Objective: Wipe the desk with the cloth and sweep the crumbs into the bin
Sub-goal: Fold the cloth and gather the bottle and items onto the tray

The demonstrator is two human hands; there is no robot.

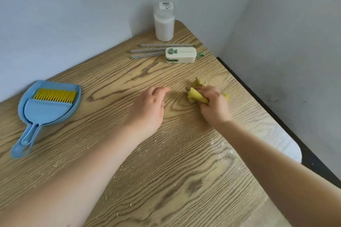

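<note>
My right hand [214,105] grips a crumpled yellow cloth [196,96] on the wooden desk [110,83], right of centre. My left hand [149,108] hovers or rests just left of it, fingers loosely curled, holding nothing. Pale crumbs [129,167] and a whitish powder smear [223,151] are scattered over the near part of the desk. A blue dustpan [60,108] lies at the left, with a blue hand brush with yellow bristles [55,96] nested in it. No bin is in view.
At the far corner stand a white plastic jar [164,22], three grey sticks [147,50] and a small cream-and-green device [180,55]. Grey walls close the back and right. The desk's right edge [276,125] drops to a dark floor strip.
</note>
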